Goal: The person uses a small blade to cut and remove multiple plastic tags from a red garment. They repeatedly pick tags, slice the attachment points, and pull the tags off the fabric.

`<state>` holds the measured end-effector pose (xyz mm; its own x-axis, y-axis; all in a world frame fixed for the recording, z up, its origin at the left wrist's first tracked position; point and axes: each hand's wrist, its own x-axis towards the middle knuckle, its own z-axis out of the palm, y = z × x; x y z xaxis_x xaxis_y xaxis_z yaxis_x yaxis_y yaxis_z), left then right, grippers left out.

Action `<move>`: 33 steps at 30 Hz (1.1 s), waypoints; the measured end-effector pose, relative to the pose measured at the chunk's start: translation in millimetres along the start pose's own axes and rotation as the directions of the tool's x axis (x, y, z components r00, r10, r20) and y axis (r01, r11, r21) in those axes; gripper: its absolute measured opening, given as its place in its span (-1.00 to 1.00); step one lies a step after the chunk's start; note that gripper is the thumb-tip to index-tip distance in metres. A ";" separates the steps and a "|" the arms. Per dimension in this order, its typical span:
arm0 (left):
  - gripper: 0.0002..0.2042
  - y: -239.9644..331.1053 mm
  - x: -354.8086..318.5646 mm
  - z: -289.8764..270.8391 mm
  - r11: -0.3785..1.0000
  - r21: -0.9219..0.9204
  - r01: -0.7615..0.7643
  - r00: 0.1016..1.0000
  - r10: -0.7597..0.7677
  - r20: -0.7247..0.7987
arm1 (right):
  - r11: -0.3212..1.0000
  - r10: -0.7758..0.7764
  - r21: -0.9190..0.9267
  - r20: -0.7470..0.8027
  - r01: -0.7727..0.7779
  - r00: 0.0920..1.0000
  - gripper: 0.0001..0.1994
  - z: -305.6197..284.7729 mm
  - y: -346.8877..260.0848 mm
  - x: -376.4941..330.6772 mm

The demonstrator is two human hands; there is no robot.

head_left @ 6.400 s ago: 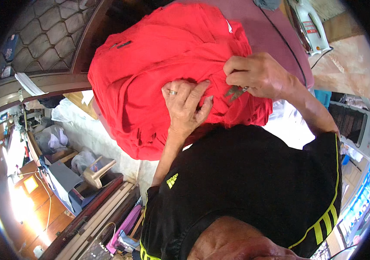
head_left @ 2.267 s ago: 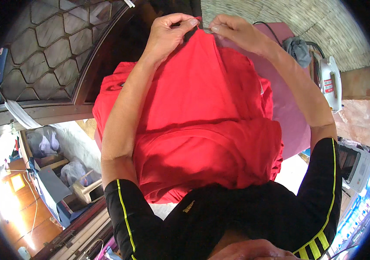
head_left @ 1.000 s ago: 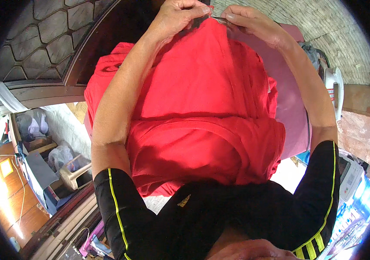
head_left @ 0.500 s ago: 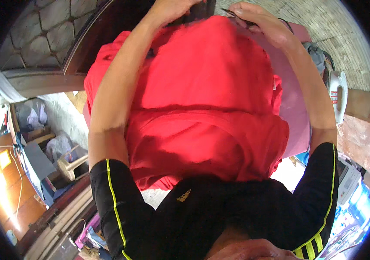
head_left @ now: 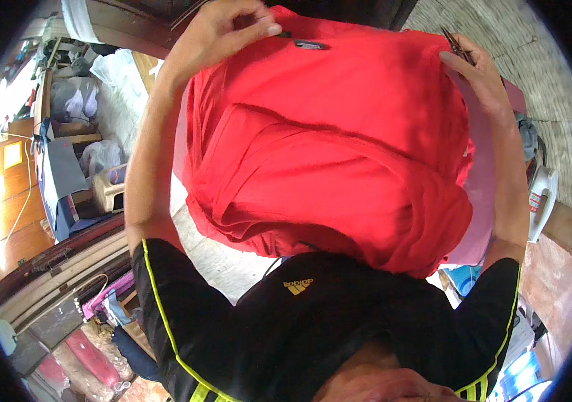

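A red garment [head_left: 339,87] of soft cloth lies spread and folded in front of me, its near part bunched against my black shirt. A small dark label [head_left: 309,45] shows near its far edge. At the far left corner my left hand [head_left: 236,27] has its fingers curled and its thumb at the cloth edge, pinching it. My right hand [head_left: 480,70] is at the far right corner, closed round small dark pointed snips [head_left: 459,45], the thumb pressing on the red cloth. The snips' tips point up and away from the garment.
A mauve-covered work surface [head_left: 480,181] shows beneath the garment. To the right stands a white iron [head_left: 542,201], with a grey cloth bundle [head_left: 526,134] beyond it. A beige stool [head_left: 108,191] and plastic bags [head_left: 98,157] are at the left, near a dark wooden edge [head_left: 58,254].
Both hands have come nearer and moved apart along the garment's far edge. The cloth is spread wider, and its far label has come into sight. The view has turned.
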<state>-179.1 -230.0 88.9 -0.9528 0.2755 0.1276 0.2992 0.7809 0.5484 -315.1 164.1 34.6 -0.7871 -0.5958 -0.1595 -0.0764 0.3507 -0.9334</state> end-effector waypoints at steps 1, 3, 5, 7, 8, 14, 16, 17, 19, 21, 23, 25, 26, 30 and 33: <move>-0.79 -5.7 -19.9 6.6 0.998 -0.063 -0.018 0.991 0.009 -0.135 | 1.000 -0.013 -0.007 -0.011 0.013 1.000 -0.74 1.6 -2.0 -0.8; -0.59 5.0 -60.1 25.6 0.985 -0.066 0.158 0.974 -0.166 -0.152 | 0.999 -0.030 -0.032 -0.041 0.029 0.999 -0.73 4.2 -2.3 -3.6; -0.55 38.8 -82.6 44.0 0.930 0.215 0.297 0.950 -0.267 -0.159 | 0.999 -0.042 0.007 -0.135 0.043 0.990 -0.77 12.9 1.8 -6.5; -0.61 41.4 -93.3 69.1 0.875 0.413 0.252 0.954 -0.154 -0.257 | 0.998 -0.023 0.054 -0.228 0.036 0.973 -0.78 20.7 8.7 -7.4; -0.64 37.2 -94.9 71.9 0.902 0.345 0.259 0.942 -0.157 -0.296 | 0.996 0.005 0.087 -0.269 0.020 0.963 -0.77 21.9 14.9 -7.5; -0.85 27.6 -96.4 47.2 0.902 0.176 0.393 0.801 -0.243 -0.547 | 0.955 -0.008 0.278 -0.331 0.105 0.943 -0.68 28.0 9.9 -18.2; -0.75 37.5 -86.4 46.5 0.975 0.163 0.153 0.866 -0.053 -0.498 | 0.942 -0.032 0.312 -0.284 0.124 0.958 -0.68 29.6 -7.9 -25.8; -0.66 46.9 -73.8 47.3 0.982 0.190 -0.020 0.869 0.111 -0.483 | 0.938 -0.046 0.326 -0.213 0.116 0.976 -0.69 26.6 -16.5 -26.3; -0.56 64.5 -37.2 52.8 0.965 0.152 -0.213 0.871 0.258 -0.419 | 0.939 -0.117 0.308 -0.132 0.153 0.984 -0.68 27.0 -35.7 -32.0; -0.50 76.9 -11.0 58.9 0.946 0.051 -0.319 0.887 0.317 -0.336 | 0.940 -0.212 0.251 -0.097 0.230 0.972 -0.66 34.0 -53.6 -41.6; -0.49 85.2 -5.7 60.4 0.948 -0.103 -0.302 0.934 0.272 -0.231 | 0.884 -0.429 0.213 0.011 0.417 0.903 -0.72 56.9 -82.1 -56.3; -0.58 98.0 -17.7 45.8 0.956 -0.090 -0.280 0.955 0.268 -0.128 | 0.801 -0.597 0.164 0.137 0.576 0.790 -0.75 64.3 -94.8 -74.5; -0.62 103.5 -32.1 38.1 0.961 -0.016 -0.276 0.958 0.274 -0.089 | 0.753 -0.657 0.140 0.216 0.643 0.722 -0.74 65.1 -96.6 -81.7; -0.74 128.5 -112.6 38.4 0.979 -0.040 -0.201 0.980 0.201 -0.004 | 0.722 -0.618 -0.051 0.402 0.690 0.676 -0.72 100.3 -86.0 -128.6; -0.73 139.0 -157.4 80.2 0.984 -0.157 -0.079 0.994 0.067 -0.081 | 0.572 -0.631 -0.287 0.444 0.768 0.636 -0.69 132.0 -49.3 -155.3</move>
<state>16.6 -119.8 78.8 -0.9317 0.2809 0.2303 0.3617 0.6591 0.6593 -108.3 143.9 62.9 -0.1805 -0.9211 0.3450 -0.8242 -0.0497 -0.5641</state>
